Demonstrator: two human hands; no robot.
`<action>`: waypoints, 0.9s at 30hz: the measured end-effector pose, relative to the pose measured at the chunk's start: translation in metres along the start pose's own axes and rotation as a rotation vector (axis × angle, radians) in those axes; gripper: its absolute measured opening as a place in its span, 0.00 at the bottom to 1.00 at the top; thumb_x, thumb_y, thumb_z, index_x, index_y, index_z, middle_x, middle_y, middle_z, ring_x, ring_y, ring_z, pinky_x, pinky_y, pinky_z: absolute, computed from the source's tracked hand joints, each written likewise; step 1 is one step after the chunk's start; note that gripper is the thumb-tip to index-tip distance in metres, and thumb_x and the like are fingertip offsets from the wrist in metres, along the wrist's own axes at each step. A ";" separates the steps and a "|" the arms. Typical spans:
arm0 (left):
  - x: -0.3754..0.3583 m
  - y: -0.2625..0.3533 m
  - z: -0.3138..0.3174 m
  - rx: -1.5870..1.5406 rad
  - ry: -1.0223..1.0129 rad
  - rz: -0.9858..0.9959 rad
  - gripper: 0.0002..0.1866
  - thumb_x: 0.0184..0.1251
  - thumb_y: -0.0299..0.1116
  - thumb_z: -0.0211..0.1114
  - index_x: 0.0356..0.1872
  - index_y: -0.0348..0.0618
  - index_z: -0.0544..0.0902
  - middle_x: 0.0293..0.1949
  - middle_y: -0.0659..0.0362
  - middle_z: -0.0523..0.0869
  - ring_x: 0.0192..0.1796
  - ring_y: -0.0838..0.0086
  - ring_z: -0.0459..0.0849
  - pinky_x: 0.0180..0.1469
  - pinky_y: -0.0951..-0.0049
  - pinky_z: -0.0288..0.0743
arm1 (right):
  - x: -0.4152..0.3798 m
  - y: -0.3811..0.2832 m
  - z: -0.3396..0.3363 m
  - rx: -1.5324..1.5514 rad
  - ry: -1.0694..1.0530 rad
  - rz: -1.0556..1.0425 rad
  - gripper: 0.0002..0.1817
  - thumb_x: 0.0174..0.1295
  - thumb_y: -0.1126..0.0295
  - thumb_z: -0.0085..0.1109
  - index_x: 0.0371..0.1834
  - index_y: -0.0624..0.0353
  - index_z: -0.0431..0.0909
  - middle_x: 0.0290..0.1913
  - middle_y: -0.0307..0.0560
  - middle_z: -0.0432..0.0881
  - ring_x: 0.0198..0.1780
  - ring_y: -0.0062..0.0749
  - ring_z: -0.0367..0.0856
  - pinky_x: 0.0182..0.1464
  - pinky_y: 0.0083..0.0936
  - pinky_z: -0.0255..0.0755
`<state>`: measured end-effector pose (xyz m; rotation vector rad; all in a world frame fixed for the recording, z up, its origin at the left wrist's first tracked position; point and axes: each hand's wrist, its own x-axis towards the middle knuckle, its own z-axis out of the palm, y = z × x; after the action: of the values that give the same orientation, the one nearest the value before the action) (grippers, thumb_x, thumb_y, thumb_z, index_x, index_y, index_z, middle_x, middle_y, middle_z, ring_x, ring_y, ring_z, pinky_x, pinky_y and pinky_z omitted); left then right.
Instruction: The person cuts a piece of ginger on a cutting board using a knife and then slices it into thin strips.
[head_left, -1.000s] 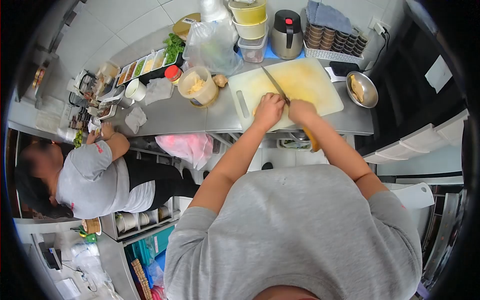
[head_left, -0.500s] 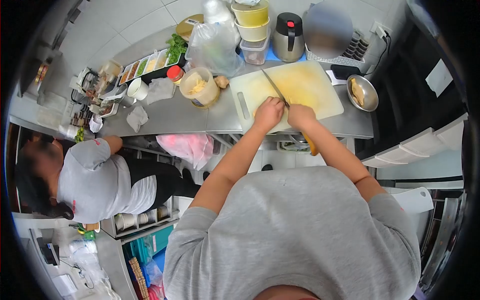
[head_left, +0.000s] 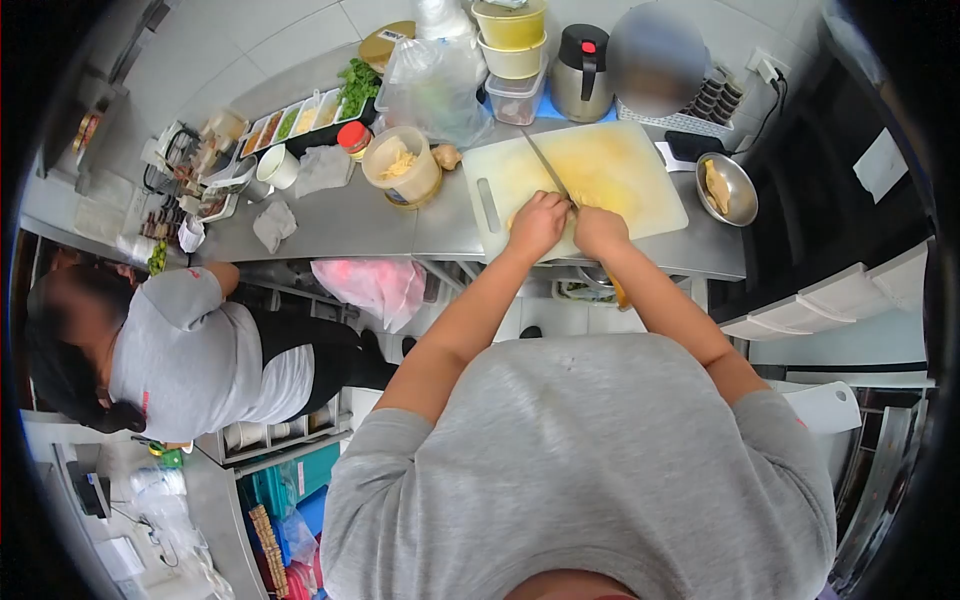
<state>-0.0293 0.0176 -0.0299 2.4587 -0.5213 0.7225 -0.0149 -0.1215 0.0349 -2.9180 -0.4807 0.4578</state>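
Observation:
My right hand (head_left: 602, 232) is closed around the grip end of a kitchen knife (head_left: 545, 158). Its blade slants up and left over the white, yellow-stained cutting board (head_left: 655, 185). Beside the blade, at the board's near edge, my left hand (head_left: 540, 222) has its fingers curled down; what they pinch is hidden and I cannot tell what it is. An orange-yellow piece (head_left: 620, 293) shows below my right hand, roughly in line with the blade. Left of the board stands a tub (head_left: 402, 168) with pale yellow pieces inside, a knobby ginger root (head_left: 447, 157) next to it.
A metal bowl (head_left: 738, 205) with a yellowish piece sits right of the board. Behind stand a thermos jug (head_left: 582, 75), stacked tubs (head_left: 513, 62) and a plastic bag (head_left: 435, 90). Topping trays (head_left: 300, 122) line the left counter. Another person (head_left: 190, 350) stands at left.
My hands stay close together at the board's near edge, with the knife at nearly the same slant. Less of the orange-yellow piece shows below my right hand. The view has shifted slightly.

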 end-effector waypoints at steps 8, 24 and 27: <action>-0.003 0.001 0.001 -0.010 0.020 -0.007 0.05 0.55 0.28 0.62 0.34 0.43 0.81 0.38 0.59 0.82 0.43 0.62 0.79 0.43 0.65 0.77 | -0.004 -0.002 0.005 0.004 0.030 0.011 0.14 0.57 0.70 0.49 0.40 0.62 0.82 0.42 0.60 0.84 0.43 0.50 0.84 0.46 0.40 0.76; -0.005 -0.001 -0.001 0.028 0.021 0.026 0.05 0.53 0.27 0.62 0.32 0.44 0.81 0.38 0.59 0.81 0.45 0.63 0.78 0.51 0.63 0.69 | -0.007 -0.005 0.000 0.016 -0.011 -0.004 0.15 0.59 0.67 0.48 0.41 0.62 0.82 0.41 0.61 0.83 0.44 0.52 0.83 0.48 0.41 0.76; -0.003 -0.005 -0.002 0.087 0.049 0.067 0.05 0.52 0.28 0.63 0.32 0.44 0.81 0.38 0.59 0.81 0.44 0.63 0.77 0.55 0.62 0.64 | 0.002 -0.005 -0.013 0.055 0.008 0.029 0.15 0.59 0.67 0.48 0.40 0.62 0.82 0.41 0.61 0.84 0.44 0.51 0.84 0.47 0.40 0.76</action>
<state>-0.0297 0.0229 -0.0319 2.5064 -0.5675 0.8468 -0.0106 -0.1169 0.0472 -2.8767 -0.4187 0.4551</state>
